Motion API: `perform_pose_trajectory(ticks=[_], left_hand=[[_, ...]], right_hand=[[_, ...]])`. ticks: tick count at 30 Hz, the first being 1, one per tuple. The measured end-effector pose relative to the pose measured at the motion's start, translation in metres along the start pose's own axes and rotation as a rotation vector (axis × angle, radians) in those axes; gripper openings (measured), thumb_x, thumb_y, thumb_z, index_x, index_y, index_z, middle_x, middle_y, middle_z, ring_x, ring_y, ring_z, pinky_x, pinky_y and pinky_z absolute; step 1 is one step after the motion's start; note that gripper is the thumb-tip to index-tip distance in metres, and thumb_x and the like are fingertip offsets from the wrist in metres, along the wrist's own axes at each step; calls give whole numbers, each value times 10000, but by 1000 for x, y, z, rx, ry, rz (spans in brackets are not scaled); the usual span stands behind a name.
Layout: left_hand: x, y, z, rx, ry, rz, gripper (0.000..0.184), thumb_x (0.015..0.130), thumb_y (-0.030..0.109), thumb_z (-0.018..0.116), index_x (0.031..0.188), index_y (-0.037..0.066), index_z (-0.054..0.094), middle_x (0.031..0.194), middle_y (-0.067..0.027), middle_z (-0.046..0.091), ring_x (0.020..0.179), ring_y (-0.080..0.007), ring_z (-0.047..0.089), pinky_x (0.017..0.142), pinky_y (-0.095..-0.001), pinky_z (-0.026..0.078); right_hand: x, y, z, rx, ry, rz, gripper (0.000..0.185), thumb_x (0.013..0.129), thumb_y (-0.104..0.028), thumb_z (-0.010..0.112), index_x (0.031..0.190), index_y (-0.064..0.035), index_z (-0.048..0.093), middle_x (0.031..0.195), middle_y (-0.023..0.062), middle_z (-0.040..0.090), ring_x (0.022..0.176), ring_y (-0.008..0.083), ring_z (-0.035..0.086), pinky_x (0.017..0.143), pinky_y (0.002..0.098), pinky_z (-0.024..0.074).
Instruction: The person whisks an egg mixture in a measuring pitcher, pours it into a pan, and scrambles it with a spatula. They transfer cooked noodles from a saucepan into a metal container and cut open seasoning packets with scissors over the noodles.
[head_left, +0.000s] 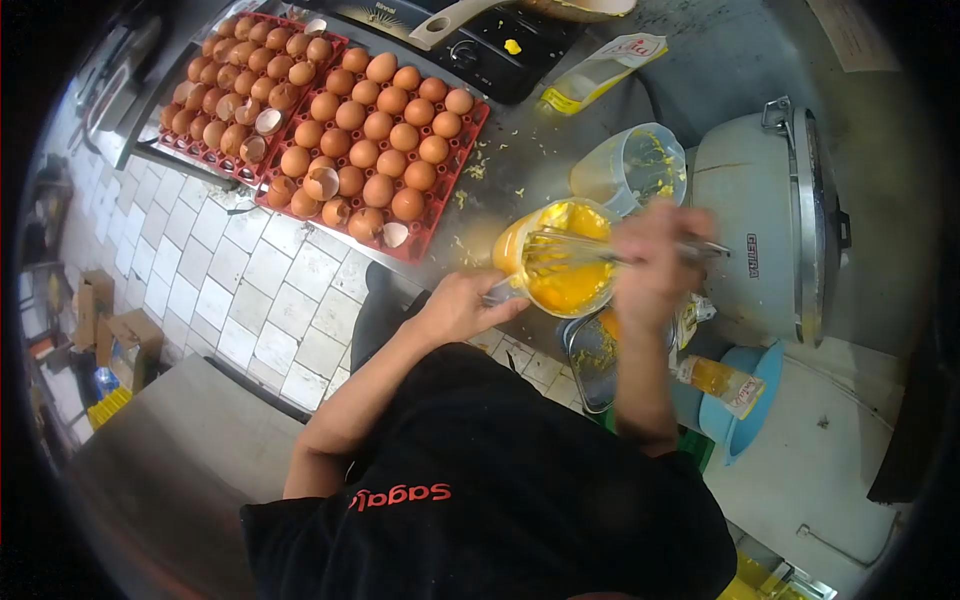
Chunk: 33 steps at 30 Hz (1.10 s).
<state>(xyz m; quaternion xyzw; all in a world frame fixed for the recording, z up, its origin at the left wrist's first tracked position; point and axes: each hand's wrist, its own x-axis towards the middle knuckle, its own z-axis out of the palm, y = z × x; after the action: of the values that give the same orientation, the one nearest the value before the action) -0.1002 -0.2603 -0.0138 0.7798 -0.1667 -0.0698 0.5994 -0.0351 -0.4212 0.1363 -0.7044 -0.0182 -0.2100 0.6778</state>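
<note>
A clear plastic jug holds yellow-orange beaten egg, with paler bits near its rim. My left hand is closed round the jug's handle on its left side. Above the jug my right hand, blurred by motion, grips a wire whisk; the whisk's wires dip into the egg. Touching or just behind the jug, a second clear jug has yellow residue inside. To the left, two red trays hold brown eggs and several cracked shells.
A black stove with a long-handled pan is at the top. A yellow-white packet lies beside it. The large grey cooker stands at right, above a blue basin. A metal tray sits below the jug.
</note>
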Motion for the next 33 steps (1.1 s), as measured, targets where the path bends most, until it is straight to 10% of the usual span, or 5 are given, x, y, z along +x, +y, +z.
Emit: perform_pose_trajectory(ticks=[5, 10, 12, 14, 33], left_hand=[[-2, 2, -6, 1, 33, 43, 353, 841, 390, 688, 975, 64, 671, 750, -168, 644, 702, -356, 641, 635, -438, 504], [-3, 0, -2, -35, 28, -25, 383, 842, 426, 676, 966, 64, 664, 777, -153, 659, 732, -367, 641, 660, -447, 505], [-1, -1, -3, -28, 17, -17, 384, 842, 422, 674, 957, 57, 658, 779, -156, 658, 733, -369, 639, 657, -445, 504], [2, 1, -6, 3, 0, -2, 382, 837, 417, 677, 941, 50, 651, 777, -159, 656, 725, -367, 635, 639, -447, 500], [7, -10, 6, 20, -28, -13, 424, 844, 486, 650, 954, 76, 640, 720, -150, 640, 694, -360, 641, 629, -456, 500]], right_hand=[[-5, 51, 2, -360, -332, 276, 227, 910, -179, 654, 731, -98, 539, 575, -21, 542, 503, 82, 529, 524, 238, 439], [-10, 64, -24, -360, -174, -36, 86, 851, -43, 575, 774, -80, 577, 688, 22, 536, 599, 112, 524, 616, 261, 481], [14, 54, -31, -204, -176, 398, 55, 858, -44, 568, 820, -72, 597, 679, 6, 527, 590, 98, 500, 628, 268, 491], [-2, 85, -43, -247, -105, 75, 124, 828, -28, 539, 738, -92, 597, 727, 12, 554, 645, 97, 531, 647, 252, 487], [9, 57, -28, -195, -203, 66, 94, 810, -1, 550, 840, -85, 520, 768, 47, 562, 658, 135, 560, 622, 277, 473]])
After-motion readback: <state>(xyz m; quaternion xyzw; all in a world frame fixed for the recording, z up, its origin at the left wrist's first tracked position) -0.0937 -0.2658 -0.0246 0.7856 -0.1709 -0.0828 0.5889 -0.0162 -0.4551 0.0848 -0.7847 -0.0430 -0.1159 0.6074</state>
